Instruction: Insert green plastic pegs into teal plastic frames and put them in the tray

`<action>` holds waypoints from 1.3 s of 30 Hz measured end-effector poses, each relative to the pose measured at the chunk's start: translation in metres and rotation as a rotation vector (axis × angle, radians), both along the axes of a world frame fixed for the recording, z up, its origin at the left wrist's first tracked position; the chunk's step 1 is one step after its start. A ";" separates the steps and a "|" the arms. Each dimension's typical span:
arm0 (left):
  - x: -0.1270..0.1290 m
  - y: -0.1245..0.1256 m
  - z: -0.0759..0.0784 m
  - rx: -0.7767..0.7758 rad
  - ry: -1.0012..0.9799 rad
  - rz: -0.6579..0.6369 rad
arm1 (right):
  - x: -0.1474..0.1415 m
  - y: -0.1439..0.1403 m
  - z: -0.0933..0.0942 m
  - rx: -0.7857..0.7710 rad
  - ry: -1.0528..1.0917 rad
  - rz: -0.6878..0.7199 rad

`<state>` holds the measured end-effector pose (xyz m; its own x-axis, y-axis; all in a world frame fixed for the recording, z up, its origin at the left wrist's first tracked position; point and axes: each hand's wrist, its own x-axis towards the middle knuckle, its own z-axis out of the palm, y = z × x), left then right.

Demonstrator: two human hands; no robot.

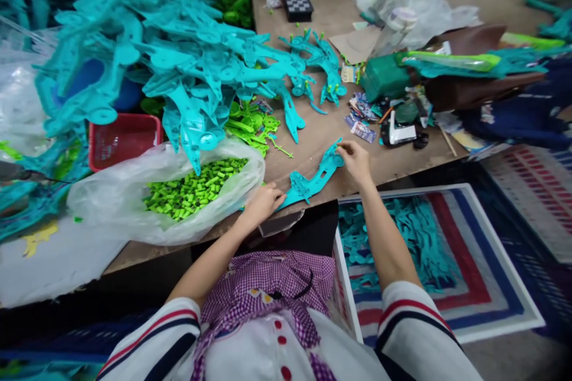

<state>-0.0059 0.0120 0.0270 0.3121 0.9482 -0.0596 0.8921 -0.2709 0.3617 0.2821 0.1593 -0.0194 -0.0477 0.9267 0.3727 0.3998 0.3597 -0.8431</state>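
Note:
A curved turquoise plastic part [316,180] lies at the table's front edge between my hands. My right hand [354,161] pinches its upper right end. My left hand [266,200] rests at its lower left end, fingers bent down onto it; whether they grip the part or only touch it is hard to see. Just left of that hand is a clear plastic bag [107,205] full of small bright green pieces [192,190]. Behind it lie loose green plastic parts [252,125]. Several turquoise parts with small green bits on them [328,62] lie further back.
A tall heap of turquoise parts [179,53] covers the left side, above a red tray [125,140]. At right stand a green container [382,77] and a brown bag [465,86]. Below the table edge, a white-rimmed crate [504,268] holds more turquoise parts.

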 end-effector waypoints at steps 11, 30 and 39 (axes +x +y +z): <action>-0.002 0.005 0.001 -0.024 -0.049 -0.031 | -0.003 0.011 0.002 0.075 -0.302 0.136; -0.005 -0.024 0.005 0.034 -0.082 -0.009 | 0.003 -0.053 0.049 0.136 -0.678 0.333; 0.022 -0.032 0.052 0.100 -0.546 -0.153 | 0.045 -0.129 0.038 0.333 -0.943 0.134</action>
